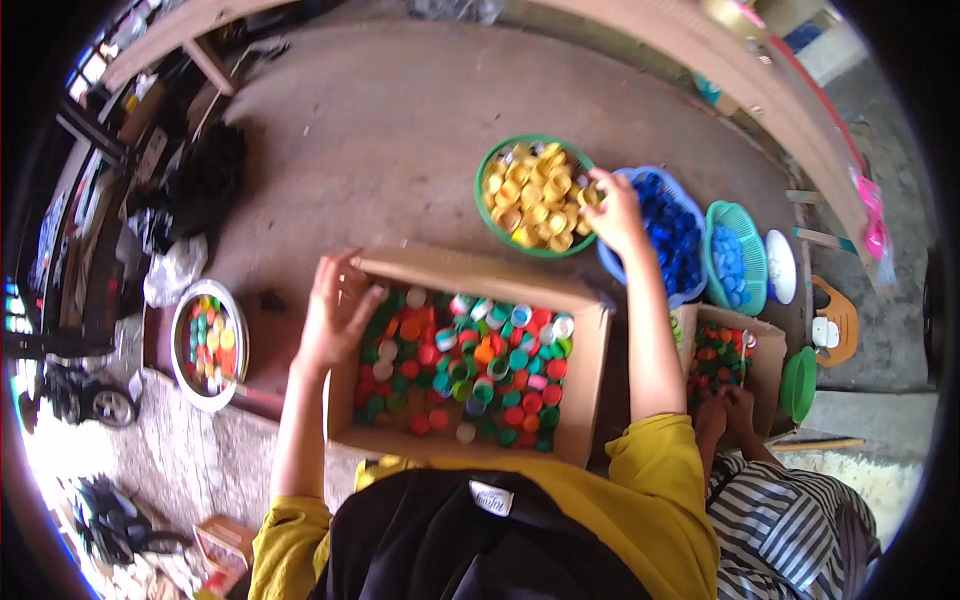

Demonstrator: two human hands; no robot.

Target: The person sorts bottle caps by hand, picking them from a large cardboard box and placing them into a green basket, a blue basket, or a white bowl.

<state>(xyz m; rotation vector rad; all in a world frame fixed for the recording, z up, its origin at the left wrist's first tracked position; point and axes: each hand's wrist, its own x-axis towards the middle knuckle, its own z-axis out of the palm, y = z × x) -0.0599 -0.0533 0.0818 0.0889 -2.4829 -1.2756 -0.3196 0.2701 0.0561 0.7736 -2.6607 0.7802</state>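
A cardboard box (455, 268) of mixed red, green, white and orange bottle caps (490, 367) lies right in front of me. At its far left corner is my left hand (335, 310), fingers apart above the rim; I make out nothing held in it. My right hand (616, 212) reaches to the right rim of a green basket (484, 200) heaped with yellow bottle caps (535, 195). Its thumb and fingers are around a yellow bottle cap (590, 197). Just beneath that forearm, a blue basket (690, 205) holds dark blue caps (662, 225).
A teal basket (757, 255) of light blue caps and a white bowl (780, 267) stand on the right. Another person's hands (727, 408) work at a smaller cap box (768, 375), beside a green bowl (799, 385). Leftward are a round cap container (180, 350) and plastic bags (176, 272).
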